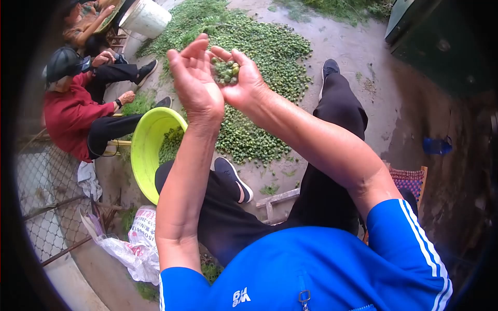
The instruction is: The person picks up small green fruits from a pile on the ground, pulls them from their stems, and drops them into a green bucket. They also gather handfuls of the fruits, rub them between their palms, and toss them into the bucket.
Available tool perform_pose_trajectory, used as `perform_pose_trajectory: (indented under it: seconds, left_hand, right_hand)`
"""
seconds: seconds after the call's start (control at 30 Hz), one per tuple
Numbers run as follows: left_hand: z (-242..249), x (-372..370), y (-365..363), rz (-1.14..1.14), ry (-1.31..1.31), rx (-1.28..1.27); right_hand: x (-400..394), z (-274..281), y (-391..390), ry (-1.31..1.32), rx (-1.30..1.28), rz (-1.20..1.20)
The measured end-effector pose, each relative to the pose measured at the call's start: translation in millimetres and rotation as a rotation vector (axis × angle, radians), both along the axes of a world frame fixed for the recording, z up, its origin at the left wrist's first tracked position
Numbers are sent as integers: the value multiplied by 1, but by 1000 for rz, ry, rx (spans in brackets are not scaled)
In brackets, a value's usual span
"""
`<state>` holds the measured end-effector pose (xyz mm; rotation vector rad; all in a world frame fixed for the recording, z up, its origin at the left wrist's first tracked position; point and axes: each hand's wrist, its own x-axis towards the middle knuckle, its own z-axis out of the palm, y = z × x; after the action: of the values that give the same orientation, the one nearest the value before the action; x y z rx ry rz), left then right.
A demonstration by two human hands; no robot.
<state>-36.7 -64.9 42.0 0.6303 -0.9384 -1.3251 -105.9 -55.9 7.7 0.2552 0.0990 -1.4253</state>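
Observation:
My right hand (246,78) is cupped and holds a small handful of round green fruits (226,72), a few of them yellowish. My left hand (195,78) is held up beside it, palm turned inward and fingers stretched out. The heels of the two hands are close together, and the left palm carries nothing that I can see. Beneath and beyond them, a large pile of the same small green fruits (270,57) is spread over the floor. A yellow-green tub (146,150) stands tilted by my left leg, with more green fruits inside.
A person in a red top (72,114) sits at the left, another person (83,26) behind. A white bucket (147,18) stands at the back left. A printed white sack (140,243) lies by wire mesh (49,192). A woven seat (407,181) and blue object (437,145) are at right.

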Motion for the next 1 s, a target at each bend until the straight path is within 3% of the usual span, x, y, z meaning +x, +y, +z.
perform_pose_trajectory:
  seconds: [0.17,0.3,0.4,0.53,0.67,0.77,1.0]
  left_hand:
    - [11,16,-18,-40,114,-39]
    - [22,39,-19,-94,-20,-8]
    - [23,41,-16,-39,-558,-261]
    - [11,37,-10,-26,-866,-523]
    - [16,37,-8,12,-1010,-642]
    - [10,35,-14,52,-1019,-747]
    - [7,31,-15,106,-1062,-660]
  right_hand:
    - [-10,4,-4,-90,-61,39]
    - [-23,11,-11,-78,-154,29]
    - [-27,14,-15,-70,-196,15]
    - [-22,14,-14,-76,-227,34]
    - [-16,11,-16,-103,-263,74]
    - [-18,7,-20,-99,-269,111]
    - [-18,5,-17,-95,-225,107]
